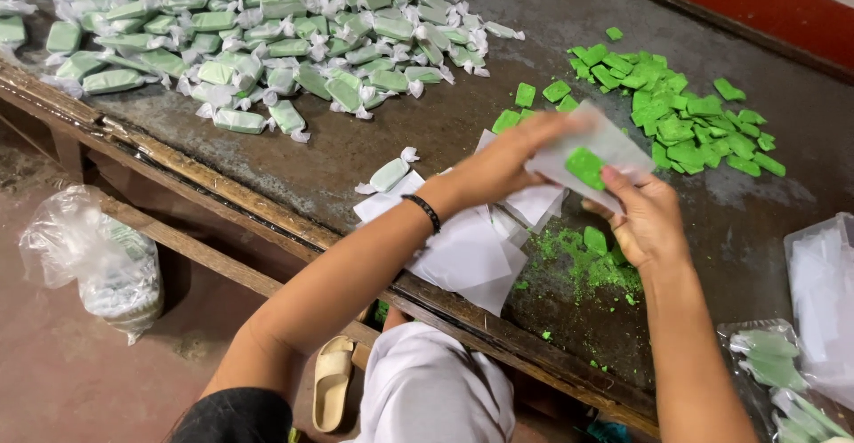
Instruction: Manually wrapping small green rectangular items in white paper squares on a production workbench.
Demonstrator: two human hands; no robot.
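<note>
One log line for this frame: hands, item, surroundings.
left hand: on wrapper | right hand: pinching green piece in wrapper | nearby: wrapper stack, unwrapped pile, wrapped pile

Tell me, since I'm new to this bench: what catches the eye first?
The big heap of wrapped green pieces at the table's far left, and the loose pile of bare green pieces at the right. Between them, the left hand and right hand hold a clear wrapper around one green piece.
</note>
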